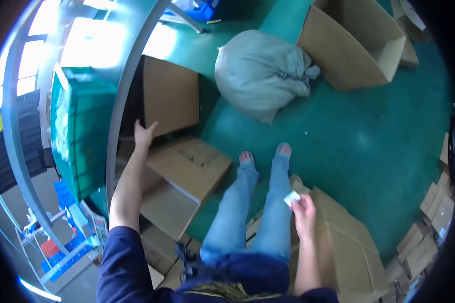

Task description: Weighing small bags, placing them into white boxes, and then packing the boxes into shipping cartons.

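My left hand is stretched out to a brown cardboard box on the left. Its thumb lies against the outer side while the fingers reach over the edge toward the dark opening. Just below, another cardboard box rests tilted with a flap folded out. My right hand, held in front of my right leg, pinches a small white piece between thumb and fingers. It looks like paper or a label, too small to tell more. A cardboard box stands beside my right forearm.
A tied grey-green sack sits on the green floor ahead. Beyond it, at far right, is a large open carton. A metal frame post and a green bin are at left. Flattened cardboard lies at lower right.
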`<action>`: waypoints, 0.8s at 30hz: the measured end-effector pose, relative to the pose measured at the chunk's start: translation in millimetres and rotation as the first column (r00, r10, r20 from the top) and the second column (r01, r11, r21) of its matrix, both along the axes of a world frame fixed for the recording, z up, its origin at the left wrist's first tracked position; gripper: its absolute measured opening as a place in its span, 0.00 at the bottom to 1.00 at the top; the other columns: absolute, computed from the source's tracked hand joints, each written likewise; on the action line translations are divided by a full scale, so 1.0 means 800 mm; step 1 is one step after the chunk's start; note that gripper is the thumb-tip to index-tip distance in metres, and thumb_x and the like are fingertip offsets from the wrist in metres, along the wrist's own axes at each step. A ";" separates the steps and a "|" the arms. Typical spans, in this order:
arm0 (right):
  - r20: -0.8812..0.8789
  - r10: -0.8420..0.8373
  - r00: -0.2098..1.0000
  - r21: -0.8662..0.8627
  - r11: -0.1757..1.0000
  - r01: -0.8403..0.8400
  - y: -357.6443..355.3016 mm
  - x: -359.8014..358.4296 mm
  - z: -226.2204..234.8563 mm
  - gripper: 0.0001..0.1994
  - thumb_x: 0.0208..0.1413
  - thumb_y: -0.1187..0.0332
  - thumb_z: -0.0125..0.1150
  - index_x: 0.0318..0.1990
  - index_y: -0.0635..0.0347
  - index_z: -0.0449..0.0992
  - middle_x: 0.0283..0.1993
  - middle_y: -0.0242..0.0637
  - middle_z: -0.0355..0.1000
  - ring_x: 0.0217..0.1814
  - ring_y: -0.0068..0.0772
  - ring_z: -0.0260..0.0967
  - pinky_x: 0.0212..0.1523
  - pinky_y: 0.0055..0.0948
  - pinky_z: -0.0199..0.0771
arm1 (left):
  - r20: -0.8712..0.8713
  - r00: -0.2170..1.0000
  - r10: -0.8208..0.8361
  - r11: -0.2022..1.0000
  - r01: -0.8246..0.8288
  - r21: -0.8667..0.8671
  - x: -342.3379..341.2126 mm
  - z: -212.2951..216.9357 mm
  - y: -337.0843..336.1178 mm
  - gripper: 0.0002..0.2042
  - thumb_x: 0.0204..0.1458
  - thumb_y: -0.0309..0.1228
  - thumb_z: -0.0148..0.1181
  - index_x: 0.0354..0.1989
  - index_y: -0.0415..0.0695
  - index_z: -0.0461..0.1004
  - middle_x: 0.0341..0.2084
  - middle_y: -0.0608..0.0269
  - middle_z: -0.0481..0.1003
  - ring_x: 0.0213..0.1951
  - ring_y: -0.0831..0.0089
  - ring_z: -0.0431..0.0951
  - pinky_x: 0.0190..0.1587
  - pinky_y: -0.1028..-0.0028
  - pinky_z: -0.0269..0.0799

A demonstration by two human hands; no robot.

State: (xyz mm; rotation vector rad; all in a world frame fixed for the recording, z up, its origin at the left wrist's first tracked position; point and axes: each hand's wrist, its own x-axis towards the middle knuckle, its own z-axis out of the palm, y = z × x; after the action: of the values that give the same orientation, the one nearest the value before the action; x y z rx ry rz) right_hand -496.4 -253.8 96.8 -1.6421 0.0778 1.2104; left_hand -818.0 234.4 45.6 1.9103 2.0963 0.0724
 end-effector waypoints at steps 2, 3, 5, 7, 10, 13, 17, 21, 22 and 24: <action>-0.031 -0.004 1.000 -0.047 0.999 0.002 0.010 0.014 -0.036 0.08 0.59 0.71 0.57 0.43 0.63 0.69 0.37 0.33 0.71 0.37 0.20 0.68 0.39 0.21 0.69 | -0.034 0.997 0.073 0.992 -0.070 0.104 -0.013 -0.019 0.073 0.42 0.38 0.42 0.73 0.60 0.33 0.60 0.55 0.43 0.68 0.58 0.55 0.68 0.59 0.67 0.63; -0.017 0.031 0.999 -0.087 0.996 -0.032 0.004 0.026 -0.055 0.08 0.59 0.71 0.57 0.43 0.63 0.69 0.36 0.33 0.72 0.37 0.20 0.68 0.38 0.21 0.68 | -0.041 0.996 0.080 0.992 -0.075 0.103 -0.010 -0.036 0.090 0.42 0.38 0.42 0.73 0.60 0.33 0.60 0.55 0.43 0.68 0.58 0.55 0.68 0.59 0.67 0.63; 0.003 0.060 0.998 -0.228 0.972 -0.058 -0.001 0.045 -0.073 0.08 0.59 0.72 0.56 0.43 0.63 0.69 0.35 0.34 0.72 0.36 0.21 0.68 0.38 0.20 0.69 | 0.157 0.961 0.226 0.944 -0.177 -0.277 0.011 -0.066 0.118 0.33 0.42 0.36 0.71 0.57 0.36 0.65 0.51 0.49 0.72 0.54 0.59 0.72 0.56 0.70 0.64; 0.005 0.095 0.995 -0.247 0.965 -0.091 0.004 0.061 -0.094 0.08 0.60 0.71 0.56 0.44 0.63 0.69 0.34 0.34 0.72 0.36 0.21 0.68 0.38 0.20 0.69 | 0.209 0.975 0.078 0.976 -0.032 -0.217 0.021 -0.093 0.117 0.28 0.46 0.33 0.68 0.55 0.37 0.66 0.49 0.52 0.74 0.52 0.62 0.73 0.55 0.72 0.65; 0.015 0.048 0.999 -0.328 0.944 -0.040 0.041 0.072 -0.119 0.07 0.58 0.73 0.57 0.43 0.63 0.70 0.33 0.31 0.72 0.35 0.19 0.68 0.37 0.19 0.67 | 0.218 0.972 -0.088 0.992 0.104 -0.065 0.013 -0.113 0.041 0.18 0.53 0.25 0.59 0.53 0.36 0.67 0.45 0.55 0.75 0.49 0.69 0.73 0.53 0.73 0.65; -0.002 0.032 0.999 -0.337 0.941 -0.031 0.078 0.073 -0.140 0.07 0.58 0.73 0.57 0.43 0.63 0.70 0.34 0.32 0.71 0.36 0.19 0.68 0.38 0.19 0.67 | 0.352 0.935 -0.027 0.999 0.032 -0.008 -0.028 -0.108 -0.051 0.12 0.53 0.23 0.59 0.46 0.37 0.70 0.41 0.56 0.73 0.44 0.67 0.72 0.50 0.71 0.66; -0.048 0.086 0.995 -0.317 0.943 -0.097 0.125 0.057 -0.144 0.08 0.58 0.73 0.58 0.43 0.64 0.70 0.34 0.32 0.71 0.37 0.20 0.68 0.39 0.20 0.68 | 0.172 0.981 -0.091 0.993 0.101 -0.052 -0.040 -0.089 -0.095 0.06 0.50 0.18 0.57 0.35 0.36 0.68 0.28 0.54 0.64 0.33 0.62 0.67 0.41 0.70 0.65; -0.066 0.092 0.994 -0.324 0.940 -0.108 0.141 0.047 -0.144 0.06 0.59 0.72 0.57 0.42 0.62 0.69 0.33 0.30 0.71 0.35 0.19 0.67 0.37 0.20 0.68 | 0.276 0.961 -0.019 0.998 0.034 -0.051 -0.021 -0.086 -0.096 0.05 0.52 0.19 0.56 0.36 0.37 0.69 0.28 0.58 0.65 0.34 0.67 0.66 0.41 0.74 0.64; -0.066 0.106 0.992 -0.322 0.939 -0.121 0.144 0.045 -0.143 0.06 0.59 0.72 0.57 0.41 0.62 0.70 0.33 0.30 0.71 0.35 0.19 0.67 0.37 0.19 0.67 | 0.277 0.961 -0.019 0.998 0.035 -0.054 -0.021 -0.086 -0.091 0.05 0.52 0.19 0.56 0.36 0.37 0.69 0.28 0.58 0.65 0.34 0.67 0.66 0.41 0.74 0.64; -0.067 0.107 0.992 -0.333 0.935 -0.124 0.152 0.045 -0.136 0.06 0.59 0.72 0.57 0.41 0.62 0.70 0.33 0.30 0.71 0.35 0.19 0.67 0.37 0.19 0.67 | 0.293 0.955 -0.037 0.998 0.052 -0.044 -0.019 -0.083 -0.085 0.05 0.53 0.20 0.57 0.37 0.36 0.69 0.30 0.58 0.68 0.35 0.69 0.68 0.43 0.74 0.65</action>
State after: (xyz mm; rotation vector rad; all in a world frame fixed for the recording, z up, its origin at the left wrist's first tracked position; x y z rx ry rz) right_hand -460.1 -131.9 -12.3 -1.9357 0.2325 1.3840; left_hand -833.4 166.3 -21.0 1.7916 1.8422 0.2720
